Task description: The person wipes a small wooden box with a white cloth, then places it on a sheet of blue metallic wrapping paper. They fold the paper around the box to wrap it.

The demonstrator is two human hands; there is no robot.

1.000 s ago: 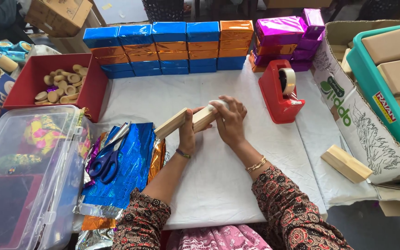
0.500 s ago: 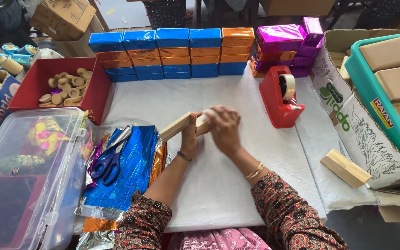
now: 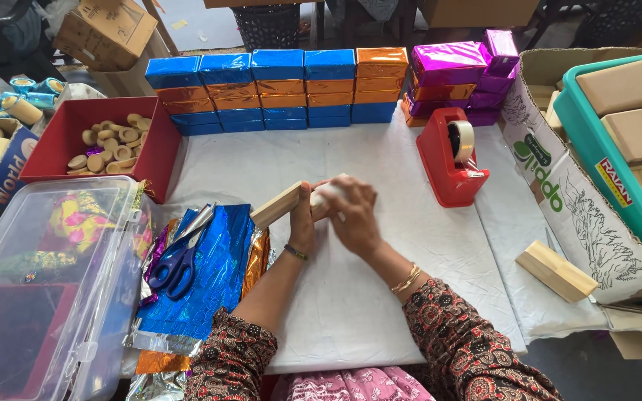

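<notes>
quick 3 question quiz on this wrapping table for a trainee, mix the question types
1. True or false: the blue-handled scissors lie on the shiny blue foil sheets.
2. Which thing do both the left hand and the right hand grip? A) the pale rectangular wooden block B) the red tape dispenser C) the clear plastic lidded box
3. Fill in: the small round wooden pieces sit in a ___ tray.

Key: 1 true; 2 A; 3 red
</notes>
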